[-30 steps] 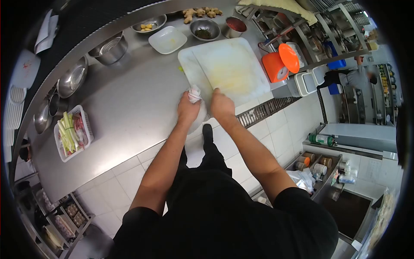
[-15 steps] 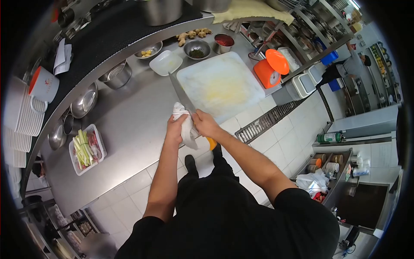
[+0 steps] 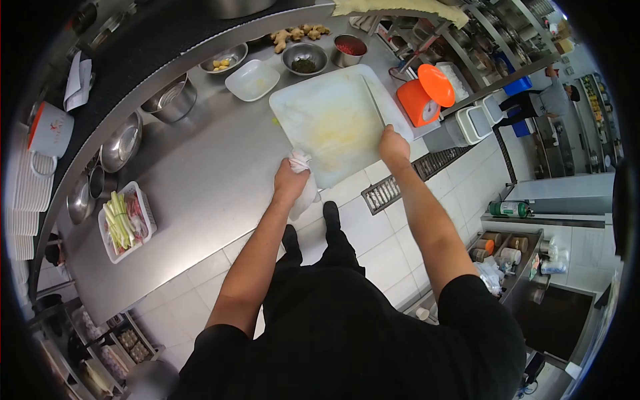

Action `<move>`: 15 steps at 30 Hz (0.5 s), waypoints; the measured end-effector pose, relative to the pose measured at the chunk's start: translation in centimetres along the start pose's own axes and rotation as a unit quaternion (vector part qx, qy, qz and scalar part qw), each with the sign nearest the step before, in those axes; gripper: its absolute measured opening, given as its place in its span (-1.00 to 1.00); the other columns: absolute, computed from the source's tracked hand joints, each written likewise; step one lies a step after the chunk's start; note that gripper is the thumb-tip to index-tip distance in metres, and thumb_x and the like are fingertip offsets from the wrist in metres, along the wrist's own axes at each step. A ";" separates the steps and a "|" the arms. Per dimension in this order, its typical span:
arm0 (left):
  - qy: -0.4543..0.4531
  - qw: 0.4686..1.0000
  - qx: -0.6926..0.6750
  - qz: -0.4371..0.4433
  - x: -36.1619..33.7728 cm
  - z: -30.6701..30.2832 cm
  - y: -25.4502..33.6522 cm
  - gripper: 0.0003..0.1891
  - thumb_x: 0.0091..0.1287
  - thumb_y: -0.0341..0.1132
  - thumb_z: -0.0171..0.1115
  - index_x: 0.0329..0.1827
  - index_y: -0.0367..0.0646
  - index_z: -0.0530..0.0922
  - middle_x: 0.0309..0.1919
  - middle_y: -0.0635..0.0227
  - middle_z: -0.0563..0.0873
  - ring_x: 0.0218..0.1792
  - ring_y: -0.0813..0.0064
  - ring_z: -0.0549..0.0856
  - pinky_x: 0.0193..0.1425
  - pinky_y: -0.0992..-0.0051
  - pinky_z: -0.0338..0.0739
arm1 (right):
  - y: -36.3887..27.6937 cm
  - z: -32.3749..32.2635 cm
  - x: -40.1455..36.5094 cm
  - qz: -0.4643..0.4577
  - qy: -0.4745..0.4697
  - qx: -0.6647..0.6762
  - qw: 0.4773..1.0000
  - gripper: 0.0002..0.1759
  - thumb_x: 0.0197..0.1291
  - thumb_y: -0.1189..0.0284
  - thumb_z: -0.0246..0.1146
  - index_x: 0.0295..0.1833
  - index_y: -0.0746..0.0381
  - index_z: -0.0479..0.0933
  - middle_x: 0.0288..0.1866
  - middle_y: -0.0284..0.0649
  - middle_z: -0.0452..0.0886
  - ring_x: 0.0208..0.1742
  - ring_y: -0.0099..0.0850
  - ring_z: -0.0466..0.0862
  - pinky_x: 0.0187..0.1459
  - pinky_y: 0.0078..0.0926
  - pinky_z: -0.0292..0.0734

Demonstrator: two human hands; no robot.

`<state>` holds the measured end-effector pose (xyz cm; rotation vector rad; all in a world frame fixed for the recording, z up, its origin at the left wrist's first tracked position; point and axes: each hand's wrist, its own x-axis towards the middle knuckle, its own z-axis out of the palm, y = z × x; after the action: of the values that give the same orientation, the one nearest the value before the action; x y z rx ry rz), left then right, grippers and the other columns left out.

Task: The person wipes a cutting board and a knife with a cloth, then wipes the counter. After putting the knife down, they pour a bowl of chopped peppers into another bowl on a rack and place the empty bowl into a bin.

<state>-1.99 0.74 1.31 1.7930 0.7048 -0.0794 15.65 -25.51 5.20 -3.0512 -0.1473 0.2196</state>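
My right hand [image 3: 395,144] is closed round the handle of a kitchen knife [image 3: 375,101]. Its long blade points away from me, over the right part of a large white cutting board [image 3: 300,110]. Yellowish stains mark the middle of the board. At the board's near left corner, my left hand [image 3: 291,179] is closed on a white cloth [image 3: 305,197], which bunches above the fist and hangs below it past the counter edge.
Behind the board stand a white dish [image 3: 253,81], a bowl of chopped greens [image 3: 305,61], a metal pot of red pieces [image 3: 349,51] and ginger [image 3: 298,35]. An orange scale [image 3: 419,103] is at the right. A white basket of stalks [image 3: 127,222] sits on the left.
My right hand has carried the knife rightward, away from the cloth and over the board's right side. My left hand keeps the cloth and has shifted slightly right.
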 end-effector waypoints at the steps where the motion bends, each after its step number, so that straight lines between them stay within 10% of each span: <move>1: 0.004 1.000 -0.004 0.003 0.2 0.2 0.0 -0.45 0.16 -0.23 0.45 0.18 -0.30 0.53 0.07 -0.06 0.75 0.13 -0.01 0.74 0.24 0.21 0.59 | -0.8 0.5 -0.4 0.006 0.006 -0.008 1.000 -0.71 0.49 0.37 -0.03 0.13 0.29 0.47 -0.10 0.18 0.76 -0.06 0.11 0.79 -0.02 0.05 0.68; 15: -0.113 0.930 -0.343 -0.071 0.6 -1.6 -3.4 -0.60 0.32 -0.46 0.35 0.22 -0.26 0.53 -0.03 0.22 0.74 -0.04 0.31 0.76 0.05 0.34 0.66 | -16.3 3.7 -13.4 -0.178 -0.077 0.203 0.960 -0.70 0.55 0.29 0.00 -0.11 0.32 0.44 -0.32 0.22 0.70 -0.23 0.15 0.74 -0.19 0.13 0.62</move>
<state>-3.64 3.00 -1.29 1.0407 0.5968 -0.1171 0.44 -10.42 4.75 -2.5421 -0.5782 0.4033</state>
